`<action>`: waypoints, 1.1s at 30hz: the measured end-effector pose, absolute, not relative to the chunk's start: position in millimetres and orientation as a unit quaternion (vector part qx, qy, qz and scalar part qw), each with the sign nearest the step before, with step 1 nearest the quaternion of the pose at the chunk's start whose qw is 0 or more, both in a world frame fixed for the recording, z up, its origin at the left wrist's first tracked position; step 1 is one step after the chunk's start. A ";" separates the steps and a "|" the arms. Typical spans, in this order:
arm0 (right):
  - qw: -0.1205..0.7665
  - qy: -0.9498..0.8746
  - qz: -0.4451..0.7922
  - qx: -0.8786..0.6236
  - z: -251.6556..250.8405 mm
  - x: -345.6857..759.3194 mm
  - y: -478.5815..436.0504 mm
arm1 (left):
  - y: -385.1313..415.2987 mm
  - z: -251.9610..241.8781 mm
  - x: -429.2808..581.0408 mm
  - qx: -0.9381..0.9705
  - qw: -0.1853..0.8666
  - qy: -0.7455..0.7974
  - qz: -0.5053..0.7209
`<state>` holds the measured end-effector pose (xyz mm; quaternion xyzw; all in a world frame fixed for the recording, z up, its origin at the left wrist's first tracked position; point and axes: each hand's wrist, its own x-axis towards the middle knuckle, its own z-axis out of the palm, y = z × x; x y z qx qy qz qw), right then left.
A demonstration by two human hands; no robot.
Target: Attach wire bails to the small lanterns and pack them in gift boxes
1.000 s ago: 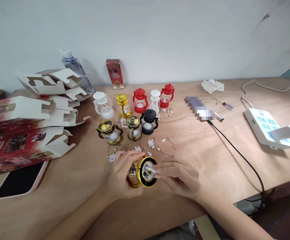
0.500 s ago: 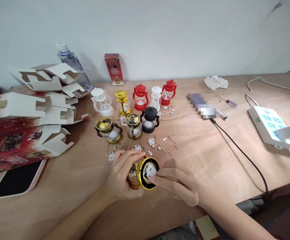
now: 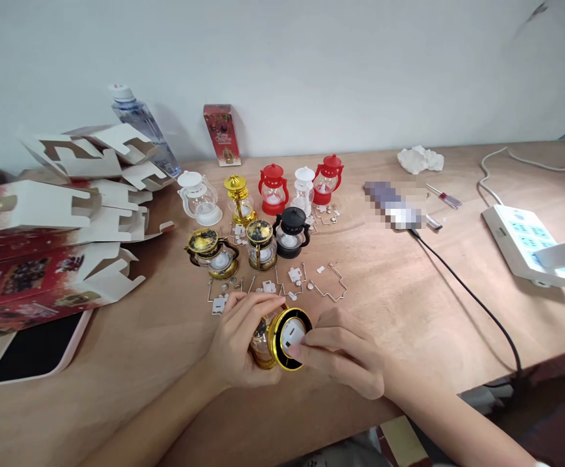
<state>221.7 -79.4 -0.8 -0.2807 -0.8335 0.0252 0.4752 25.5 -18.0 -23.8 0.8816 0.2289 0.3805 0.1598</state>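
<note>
My left hand (image 3: 243,340) is wrapped around a small gold lantern (image 3: 265,347) with a clear body, tipped so that its black-and-gold base faces me. In the middle of the base is a white battery cover (image 3: 292,332) with a small dark gap at its lower left. My right hand (image 3: 348,353) has its thumb and fingers closed at the right edge of this cover, touching it. Just beyond my hands lie bent wire handles (image 3: 333,295), small white covers (image 3: 295,275) and button cells (image 3: 310,285).
Several small lanterns (image 3: 290,235) in black, gold, white and red stand behind. Opened red boxes (image 3: 34,279) and a phone (image 3: 39,347) lie left, near a water bottle (image 3: 146,126). A screwdriver (image 3: 445,196), a black cable (image 3: 471,305) and a power strip (image 3: 530,243) are right.
The white battery cover has shifted in the lantern's base and now lies flatter, with less dark opening showing. My right thumb has moved slightly left and down. My left hand keeps its hold.
</note>
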 end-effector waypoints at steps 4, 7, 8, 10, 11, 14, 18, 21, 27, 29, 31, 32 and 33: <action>0.488 -0.826 0.031 -0.282 -1.8 221.3 -78.4 | -18.1 -26.7 24.2 0.881 0.186 0.217 0.378; 0.512 -0.799 0.071 -0.308 -1.3 219.5 -76.9 | -18.2 -26.4 23.9 0.879 0.209 0.210 0.375; 0.520 -0.785 0.093 -0.323 -0.3 218.8 -76.4 | -18.1 -26.0 24.0 0.878 0.213 0.208 0.375; 0.533 -0.755 0.145 -0.354 1.9 217.4 -75.7 | -17.7 -25.2 24.4 0.878 0.216 0.203 0.376; 0.539 -0.737 0.174 -0.368 2.7 216.5 -75.5 | -17.4 -24.9 24.6 0.879 0.215 0.200 0.377; 0.559 -0.668 0.281 -0.403 1.5 213.1 -75.3 | -16.2 -24.5 25.1 0.879 0.214 0.197 0.377; 0.572 -0.524 0.497 -0.390 -5.4 208.5 -73.7 | -15.7 -24.9 25.3 0.884 0.201 0.192 0.376; 0.533 -0.444 0.626 -0.357 -7.4 208.1 -71.2 | -16.4 -25.3 25.9 0.889 0.178 0.185 0.380; 0.522 -0.391 0.676 -0.343 -6.1 210.4 -68.1 | -18.4 -24.8 27.7 0.892 0.160 0.191 0.376; 0.537 -0.397 0.664 -0.337 -7.4 210.0 -67.7 | -18.5 -24.8 28.1 0.894 0.155 0.194 0.374; 0.551 -0.398 0.657 -0.326 -9.4 209.2 -67.4 | -18.1 -24.7 28.1 0.894 0.147 0.193 0.376; 0.556 -0.396 0.656 -0.322 -10.4 208.7 -67.2 | -17.9 -24.4 28.1 0.895 0.143 0.192 0.376; 0.560 -0.395 0.654 -0.321 -11.3 208.2 -67.0 | -17.6 -24.0 28.1 0.896 0.139 0.192 0.375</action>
